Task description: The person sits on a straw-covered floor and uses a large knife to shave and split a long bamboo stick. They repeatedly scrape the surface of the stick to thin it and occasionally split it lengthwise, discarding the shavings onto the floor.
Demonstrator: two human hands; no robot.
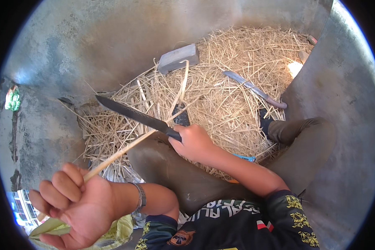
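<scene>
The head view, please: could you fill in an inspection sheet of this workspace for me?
Surface: grey concrete floor, heaped with pale shavings.
Job's things: long dark knife; thin bamboo strip meeting the blade.
Clutter: grey sharpening block; second knife lying on the shavings; green sack.
Hands: right hand grips the knife handle; left hand holds the strip's end.
Cables: nothing seen.
Surroundings: curved concrete wall at right.

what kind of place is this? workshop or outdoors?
Likely an informal craft spot on a bare concrete floor, possibly outdoors in sunlight, not a fitted workshop. A heap of thin shavings covers the floor, with a grey sharpening block and a spare knife lying on it.
</scene>
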